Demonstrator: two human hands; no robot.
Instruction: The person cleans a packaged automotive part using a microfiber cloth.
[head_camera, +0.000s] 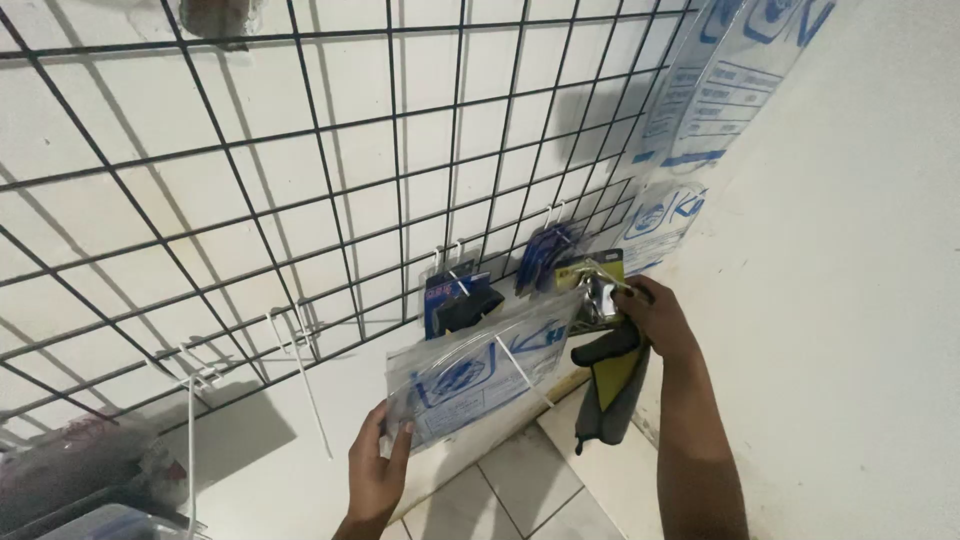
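Clear plastic packet (480, 370): I hold it below the wire grid (300, 170), long axis running from my left hand (378, 470), pinched on its lower corner, up to my right hand (655, 315), fingers closed on its top end beside the hanging gloves (610, 385).

- clear glossy plastic packet (480, 372) pinched in left hand (378, 470) fingers
- shiny metal clip (598, 290) at right hand (655, 315) fingertips
- black wire grid (330, 180), matt

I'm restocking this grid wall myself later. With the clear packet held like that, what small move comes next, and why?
Probably slide the clear packet onto the white hook: the left hand grips its lower corner, the right hand its top, and the hook already crosses it.
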